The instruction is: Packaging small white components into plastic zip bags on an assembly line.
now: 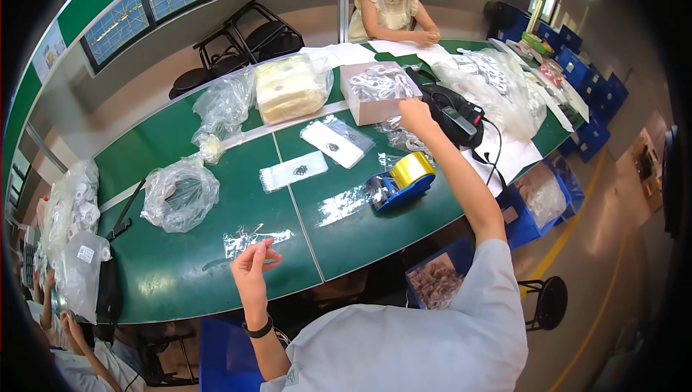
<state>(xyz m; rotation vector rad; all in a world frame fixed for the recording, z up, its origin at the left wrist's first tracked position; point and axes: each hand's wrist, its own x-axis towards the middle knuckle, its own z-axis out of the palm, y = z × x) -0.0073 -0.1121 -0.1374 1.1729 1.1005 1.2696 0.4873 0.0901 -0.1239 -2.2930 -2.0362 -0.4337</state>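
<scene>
My left hand (252, 271) is raised over the near edge of the green table, thumb and fingers apart, with nothing visible in it. Just beyond its fingertips lies a small clear plastic bag (238, 242) with something thin and pale on it. My right arm reaches far across the table. At its end my right hand (416, 115) is closed at the right front corner of a cardboard box (376, 112); whatever its fingers hold is hidden. White coiled cables (382, 82) in clear wrapping fill the box. A blue tape dispenser (405, 193) with yellow tape (413, 170) stands below my right forearm.
Flat white packets (294, 171) and a bagged yellowish stack (288, 89) occupy the table's middle. Clear bags (180, 196) lie left. Right of the box are a black bag (443, 114) and bagged white parts (497, 82). Another person (389, 10) sits across.
</scene>
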